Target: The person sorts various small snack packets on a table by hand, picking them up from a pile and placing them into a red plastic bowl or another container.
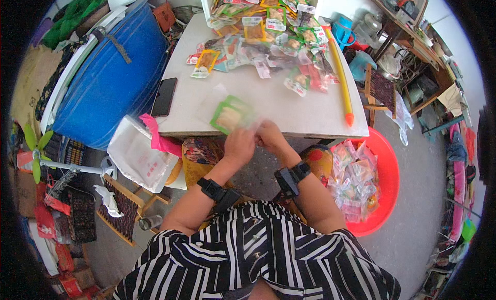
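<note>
My left hand [240, 144] is at the near edge of a white table [310, 118], its fingers closed on green-edged snack packets [229, 116] with pale contents, blurred by motion. Touching or nearly touching it, my right hand [270, 136] has its fingers pinched together near the packets' right side; a blurred clear film seems to lie between the hands, but what the right hand holds cannot be made out. Farther up the table lies a loose pile of small snack packets [254, 28], spilling from a white open box [206, 9]. A yellow-edged packet [205, 63] lies left of the pile.
A black phone [165, 97] lies at the table's left edge, a yellow stick with an orange tip [341, 79] along the right. A red basin [389, 183] of filled clear bags stands on the floor at right. At left are a blue barrel [112, 67] and a white bag [139, 156].
</note>
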Available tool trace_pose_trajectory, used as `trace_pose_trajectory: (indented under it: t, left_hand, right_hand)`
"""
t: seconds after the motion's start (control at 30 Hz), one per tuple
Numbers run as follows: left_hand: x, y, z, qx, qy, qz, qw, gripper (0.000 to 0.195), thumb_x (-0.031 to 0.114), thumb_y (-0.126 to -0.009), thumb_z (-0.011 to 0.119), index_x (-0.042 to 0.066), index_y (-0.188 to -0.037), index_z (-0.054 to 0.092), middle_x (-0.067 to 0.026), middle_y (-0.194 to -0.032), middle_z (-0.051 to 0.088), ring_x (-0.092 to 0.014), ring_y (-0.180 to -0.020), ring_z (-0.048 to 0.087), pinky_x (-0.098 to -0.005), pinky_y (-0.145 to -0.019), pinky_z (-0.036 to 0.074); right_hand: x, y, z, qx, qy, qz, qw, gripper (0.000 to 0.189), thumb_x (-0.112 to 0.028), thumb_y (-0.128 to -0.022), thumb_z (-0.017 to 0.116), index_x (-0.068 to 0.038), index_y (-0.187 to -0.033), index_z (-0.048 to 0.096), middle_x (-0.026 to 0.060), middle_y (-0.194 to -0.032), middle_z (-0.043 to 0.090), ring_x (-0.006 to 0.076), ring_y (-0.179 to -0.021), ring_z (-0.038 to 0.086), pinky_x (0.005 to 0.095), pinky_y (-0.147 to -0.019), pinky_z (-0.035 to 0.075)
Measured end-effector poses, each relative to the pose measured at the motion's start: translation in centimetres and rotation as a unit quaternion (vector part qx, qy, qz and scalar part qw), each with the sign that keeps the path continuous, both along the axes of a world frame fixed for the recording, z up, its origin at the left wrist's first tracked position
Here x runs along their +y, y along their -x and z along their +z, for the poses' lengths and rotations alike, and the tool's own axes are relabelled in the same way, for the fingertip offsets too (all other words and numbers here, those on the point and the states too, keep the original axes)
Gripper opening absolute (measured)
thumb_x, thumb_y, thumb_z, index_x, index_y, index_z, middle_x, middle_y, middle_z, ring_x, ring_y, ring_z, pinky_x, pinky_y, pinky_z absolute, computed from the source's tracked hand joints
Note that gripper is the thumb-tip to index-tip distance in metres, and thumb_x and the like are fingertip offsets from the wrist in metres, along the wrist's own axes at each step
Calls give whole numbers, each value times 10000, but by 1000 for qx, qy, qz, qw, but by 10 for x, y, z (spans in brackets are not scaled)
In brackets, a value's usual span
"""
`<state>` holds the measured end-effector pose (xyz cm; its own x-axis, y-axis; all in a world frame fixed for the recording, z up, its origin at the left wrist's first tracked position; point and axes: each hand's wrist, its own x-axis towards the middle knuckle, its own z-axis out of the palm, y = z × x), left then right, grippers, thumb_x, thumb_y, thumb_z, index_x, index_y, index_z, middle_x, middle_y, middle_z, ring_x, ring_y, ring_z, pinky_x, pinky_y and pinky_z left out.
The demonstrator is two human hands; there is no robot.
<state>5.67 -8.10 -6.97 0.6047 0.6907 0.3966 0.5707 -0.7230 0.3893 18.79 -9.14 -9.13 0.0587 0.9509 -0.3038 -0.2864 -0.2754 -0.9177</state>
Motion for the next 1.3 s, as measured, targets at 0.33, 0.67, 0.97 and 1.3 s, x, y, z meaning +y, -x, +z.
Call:
trace_pose_trajectory:
  t: [0.33,0.67,0.97,1.3]
  left_hand:
    - [-2,33,1,5,-156,-52,986,321,177,-671,569,87,-974,512,-89,-1008,480,-289,-975,439,-419,-868,295]
    - [42,36,19,-71,-171,-107,977,264,101,-736,486,78,-995,534,-114,-958,518,-270,-887,480,-362,-788,383]
    - [51,50,132,-191,326,-87,922,226,186,-842,464,1,-954,531,-37,-878,562,-95,-833,493,-232,-757,389]
    - [28,46,145,-210,314,-134,916,219,159,-846,459,-2,-972,535,-43,-878,571,-102,-819,507,-226,-755,388]
  right_hand:
    - [-16,-5,9,-79,8,89,993,144,-126,-765,488,4,-819,518,43,-595,508,117,-478,478,234,-413,369]
    - [-21,-48,33,-128,-30,-52,990,253,-119,-729,522,0,-949,482,56,-768,538,138,-594,531,258,-513,426]
    - [-20,-52,114,-236,-302,-52,922,322,-146,-735,583,9,-1000,485,56,-894,550,157,-822,524,285,-687,435]
    - [-33,-45,170,-500,-285,81,814,138,-149,-749,524,-19,-794,536,147,-753,555,277,-729,546,334,-633,429]
